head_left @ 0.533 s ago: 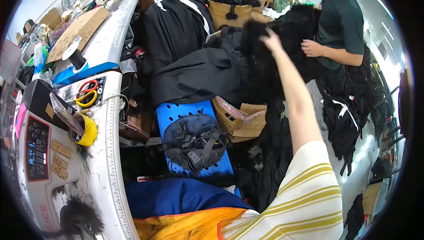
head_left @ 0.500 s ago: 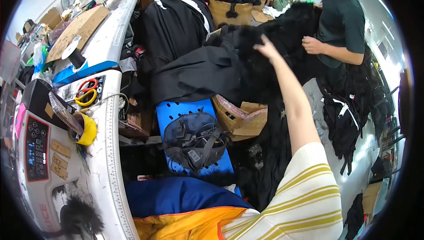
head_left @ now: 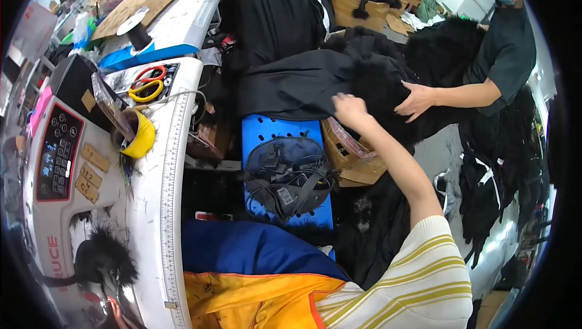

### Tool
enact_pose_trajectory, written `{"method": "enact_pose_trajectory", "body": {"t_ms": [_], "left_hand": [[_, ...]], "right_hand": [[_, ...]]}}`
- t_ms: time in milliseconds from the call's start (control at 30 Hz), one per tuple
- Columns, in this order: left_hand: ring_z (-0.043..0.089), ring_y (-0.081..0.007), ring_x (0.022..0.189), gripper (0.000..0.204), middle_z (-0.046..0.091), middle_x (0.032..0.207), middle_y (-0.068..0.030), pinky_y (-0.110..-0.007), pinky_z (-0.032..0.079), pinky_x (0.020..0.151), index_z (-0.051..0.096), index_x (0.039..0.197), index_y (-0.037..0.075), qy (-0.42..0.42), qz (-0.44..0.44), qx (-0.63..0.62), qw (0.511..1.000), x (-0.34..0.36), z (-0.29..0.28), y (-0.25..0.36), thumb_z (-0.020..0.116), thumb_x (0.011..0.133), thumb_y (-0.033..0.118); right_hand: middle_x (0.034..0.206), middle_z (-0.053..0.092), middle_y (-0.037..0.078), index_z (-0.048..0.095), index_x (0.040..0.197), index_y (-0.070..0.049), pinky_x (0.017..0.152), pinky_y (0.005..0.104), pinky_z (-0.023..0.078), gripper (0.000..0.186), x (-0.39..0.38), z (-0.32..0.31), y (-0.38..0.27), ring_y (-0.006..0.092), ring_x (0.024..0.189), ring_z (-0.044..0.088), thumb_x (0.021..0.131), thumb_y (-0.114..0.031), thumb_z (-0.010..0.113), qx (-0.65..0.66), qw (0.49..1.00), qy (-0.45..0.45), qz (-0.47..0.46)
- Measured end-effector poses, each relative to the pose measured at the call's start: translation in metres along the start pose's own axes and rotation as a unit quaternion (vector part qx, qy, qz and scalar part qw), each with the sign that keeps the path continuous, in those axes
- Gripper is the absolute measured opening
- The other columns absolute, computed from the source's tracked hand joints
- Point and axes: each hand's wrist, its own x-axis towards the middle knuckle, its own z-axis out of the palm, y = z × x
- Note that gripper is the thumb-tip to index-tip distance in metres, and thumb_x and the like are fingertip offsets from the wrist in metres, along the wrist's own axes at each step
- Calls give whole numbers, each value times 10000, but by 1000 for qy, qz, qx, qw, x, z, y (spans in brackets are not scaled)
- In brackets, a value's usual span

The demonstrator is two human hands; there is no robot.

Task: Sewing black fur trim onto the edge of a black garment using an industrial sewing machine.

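My right hand reaches out over the heap, fingers curled against a length of black fabric near its lower edge. The grip itself is partly hidden, but the fingers look closed on the cloth. The fabric lies across the heap and over the end of a blue perforated board. Black fluffy trim runs along it, just beyond my hand. My left hand does not show.
A co-worker's hand lies spread on the black material at right. A dark bag sits on the blue board beside a cardboard box. At left, a sewing machine table carries scissors and a yellow cup.
My right hand has drawn back toward me and left, its outstretched fingers now curled on the fabric. The co-worker's hand has reached onto the material. The view has shifted.
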Motion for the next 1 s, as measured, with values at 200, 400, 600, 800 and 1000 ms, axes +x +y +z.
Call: {"method": "enact_pose_trajectory", "body": {"t_ms": [200, 400, 600, 800, 1000], "left_hand": [[416, -261, 1271, 356, 455, 1357, -159, -335, 290, 1068, 465, 1273, -45, -36, -24, -138, 989, 4, 22, -31, 331, 953, 34], [538, -317, 1109, 356, 502, 1301, -109, -358, 472, 860, 470, 1281, 165, -38, -121, -42, 991, -14, 22, -36, 477, 927, 129], [547, -276, 1101, 383, 394, 1407, -37, -356, 467, 875, 438, 1310, 166, -93, -150, -79, 981, -18, 10, -31, 476, 931, 199], [462, -253, 1227, 458, 471, 1334, -97, -348, 398, 1005, 517, 1234, 83, -44, 18, -66, 997, -35, 8, -35, 614, 787, 60], [507, -243, 1168, 510, 500, 1288, -109, -333, 492, 858, 456, 1268, 89, -54, 35, -15, 998, -28, -3, -40, 600, 779, 117]], "right_hand": [[927, 679, 108, 705, 863, -89, 730, 395, 507, 208, -12, -75, -164, 255, 862, 653, 798, -247, 587, -129, 940, -92, -301], [1021, 646, 120, 624, 1082, -59, 815, 389, 488, 312, -98, -186, -311, 298, 958, 601, 855, -267, 580, 225, 534, -196, -791], [1175, 571, 154, 560, 1145, -14, 893, 403, 456, 349, -185, -247, -480, 328, 1059, 537, 822, -145, 575, 263, 456, -29, -850], [1073, 534, 61, 521, 1139, -54, 605, 318, 530, 434, -223, -234, -531, 289, 995, 552, 710, -88, 580, 61, 587, 166, -790], [1221, 546, 86, 365, 1377, -117, 669, 357, 511, 692, -231, -229, -531, 292, 815, 615, 710, -9, 516, 13, 611, 158, -776]]}}
